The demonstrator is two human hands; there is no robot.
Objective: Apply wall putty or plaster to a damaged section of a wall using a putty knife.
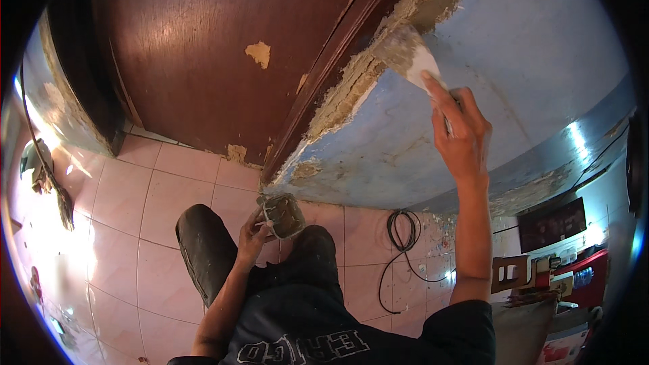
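Observation:
My right hand (462, 125) grips a putty knife (409, 56) by its handle. The wide blade, smeared with grey mortar, lies against the rough mortar strip (351, 88) between the brown door frame (307, 105) and the blue wall (527, 61). Farther up the strip, a patch of mortar (436, 5) looks darker and wet. Low by my knees, my left hand (253, 233) holds a small tub (284, 215) of grey mortar by its side. Its fingers are closed on the rim and wall.
A brown door (203, 47) with chipped spots stands at the left of the frame. On the pink tiled floor (169, 203) lies a coiled black hose or cable (403, 233). A broom-like bundle (61, 199) is at the far left. Boxes and household goods (541, 277) crowd the right.

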